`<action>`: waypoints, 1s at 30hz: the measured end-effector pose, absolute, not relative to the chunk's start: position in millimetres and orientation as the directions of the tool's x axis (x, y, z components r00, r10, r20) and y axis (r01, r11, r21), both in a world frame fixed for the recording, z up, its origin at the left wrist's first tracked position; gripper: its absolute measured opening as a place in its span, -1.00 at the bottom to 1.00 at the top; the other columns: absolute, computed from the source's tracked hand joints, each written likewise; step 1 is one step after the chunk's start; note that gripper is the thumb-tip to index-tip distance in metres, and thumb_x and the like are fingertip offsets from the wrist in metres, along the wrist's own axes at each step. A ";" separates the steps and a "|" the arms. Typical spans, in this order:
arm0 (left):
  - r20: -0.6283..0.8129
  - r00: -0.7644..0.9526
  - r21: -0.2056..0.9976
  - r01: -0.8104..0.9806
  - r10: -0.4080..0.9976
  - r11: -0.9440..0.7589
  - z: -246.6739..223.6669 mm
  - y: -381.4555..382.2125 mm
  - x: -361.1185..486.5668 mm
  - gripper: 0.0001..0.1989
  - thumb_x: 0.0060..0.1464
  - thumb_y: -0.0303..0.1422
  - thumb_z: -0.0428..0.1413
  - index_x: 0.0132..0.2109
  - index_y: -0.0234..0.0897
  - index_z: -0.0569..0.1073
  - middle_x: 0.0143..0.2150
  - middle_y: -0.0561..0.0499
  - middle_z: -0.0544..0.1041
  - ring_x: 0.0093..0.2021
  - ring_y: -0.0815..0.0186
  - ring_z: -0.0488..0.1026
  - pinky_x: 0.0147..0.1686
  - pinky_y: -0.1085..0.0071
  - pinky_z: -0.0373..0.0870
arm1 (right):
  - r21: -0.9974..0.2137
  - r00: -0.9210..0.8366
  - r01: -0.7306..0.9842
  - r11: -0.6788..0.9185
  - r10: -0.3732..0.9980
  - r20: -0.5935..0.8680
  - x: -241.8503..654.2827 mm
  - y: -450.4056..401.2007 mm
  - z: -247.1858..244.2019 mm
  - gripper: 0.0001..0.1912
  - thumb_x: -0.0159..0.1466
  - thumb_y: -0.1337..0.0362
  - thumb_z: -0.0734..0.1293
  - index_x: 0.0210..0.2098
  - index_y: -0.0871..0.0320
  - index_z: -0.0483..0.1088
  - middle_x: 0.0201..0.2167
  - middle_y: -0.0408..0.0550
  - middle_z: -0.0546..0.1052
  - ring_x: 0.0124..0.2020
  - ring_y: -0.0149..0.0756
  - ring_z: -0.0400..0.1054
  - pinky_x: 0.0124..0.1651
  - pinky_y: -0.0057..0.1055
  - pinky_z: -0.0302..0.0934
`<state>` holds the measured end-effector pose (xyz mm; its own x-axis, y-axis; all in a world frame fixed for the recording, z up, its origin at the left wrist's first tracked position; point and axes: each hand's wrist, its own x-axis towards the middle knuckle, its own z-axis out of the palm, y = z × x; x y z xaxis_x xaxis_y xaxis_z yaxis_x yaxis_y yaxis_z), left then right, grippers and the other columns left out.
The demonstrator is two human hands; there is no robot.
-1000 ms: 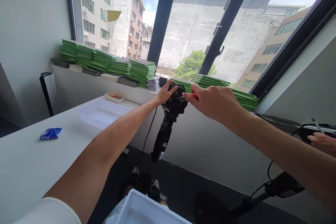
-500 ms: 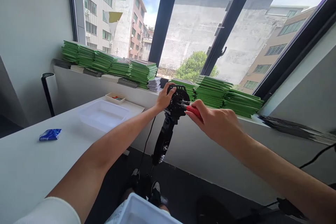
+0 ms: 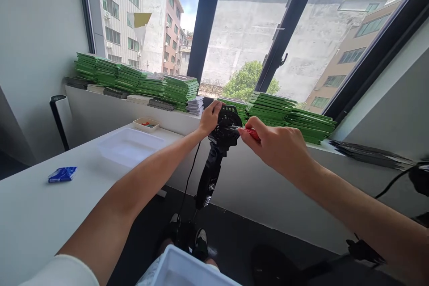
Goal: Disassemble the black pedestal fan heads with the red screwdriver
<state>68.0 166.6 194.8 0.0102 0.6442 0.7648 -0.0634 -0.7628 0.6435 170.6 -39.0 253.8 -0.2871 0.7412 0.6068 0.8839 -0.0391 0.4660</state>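
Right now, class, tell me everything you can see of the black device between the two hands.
The black device looks like plastic: a round head, slotted along its top edge, above a long, narrow body slanting down to the left. Silvery parts show low on it. The left hand holds the head's side; the right hand points a red-handled tool at its face, contact unclear.

Room below right forearm (image 3: 345,197), stacks (image 3: 270,111) behind device (image 3: 214,158)
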 end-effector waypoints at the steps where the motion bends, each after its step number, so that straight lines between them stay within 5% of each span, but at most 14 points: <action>1: 0.765 0.024 0.644 -0.049 0.643 -0.764 196.8 168.5 67.9 -0.70 0.40 -0.34 -0.08 -0.15 -0.22 0.55 -0.17 0.02 0.62 -0.08 0.27 0.50 0.03 0.41 0.36 | 0.468 -0.293 0.883 -0.034 0.739 0.607 170.6 -39.0 253.9 -0.45 0.45 -0.06 -0.01 -0.15 0.15 0.45 -0.66 -0.05 0.44 -0.60 -0.27 0.31 -0.49 -0.46 -0.15; 9: 0.753 0.015 0.651 -0.166 0.658 -0.741 187.5 172.4 68.3 -0.76 0.36 -0.31 -0.04 -0.09 -0.22 0.52 -0.11 0.04 0.60 -0.07 0.31 0.48 0.00 0.45 0.36 | 0.373 -0.337 0.917 0.142 0.776 0.533 170.2 -38.7 259.6 -0.54 0.39 0.05 0.07 0.10 0.21 0.29 -0.53 -0.06 0.54 -0.60 -0.30 0.30 -0.50 -0.48 -0.05; 16: 0.738 0.049 0.665 -0.216 0.673 -0.715 177.1 168.7 67.5 -0.75 0.24 -0.40 0.05 0.04 -0.18 0.46 -0.10 0.07 0.57 -0.11 0.33 0.48 -0.05 0.45 0.40 | 0.559 -0.296 0.823 -0.095 0.769 0.567 162.6 -42.6 266.8 -0.31 0.43 -0.17 -0.09 -0.19 0.20 0.44 -0.70 -0.01 0.36 -0.64 -0.24 0.23 -0.51 -0.42 -0.19; 22: 0.743 -0.046 0.657 -0.140 0.668 -0.740 179.6 167.4 72.6 -0.79 0.31 -0.35 0.02 0.02 -0.20 0.48 -0.05 0.02 0.59 -0.06 0.30 0.49 0.02 0.41 0.39 | 0.459 -0.304 0.888 0.013 0.766 0.566 159.9 -38.6 267.6 -0.57 0.40 0.05 0.06 -0.08 0.17 0.42 -0.63 -0.07 0.46 -0.65 -0.34 0.19 -0.52 -0.44 -0.13; 30: 0.713 -0.016 0.698 -0.084 0.701 -0.711 194.2 176.0 71.9 -0.74 0.34 -0.26 0.03 -0.19 -0.24 0.57 -0.25 0.06 0.61 -0.28 0.34 0.45 -0.23 0.47 0.35 | 0.468 -0.332 0.883 0.035 0.750 0.571 168.0 -38.3 261.6 -0.56 0.41 0.02 0.05 -0.13 0.14 0.43 -0.68 -0.11 0.41 -0.64 -0.32 0.22 -0.52 -0.45 -0.14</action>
<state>71.9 176.0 194.2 -0.0157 0.7015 0.7125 -0.0842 -0.7110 0.6981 168.0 -38.3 261.6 -0.3321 0.7505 0.5713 0.8832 0.0349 0.4677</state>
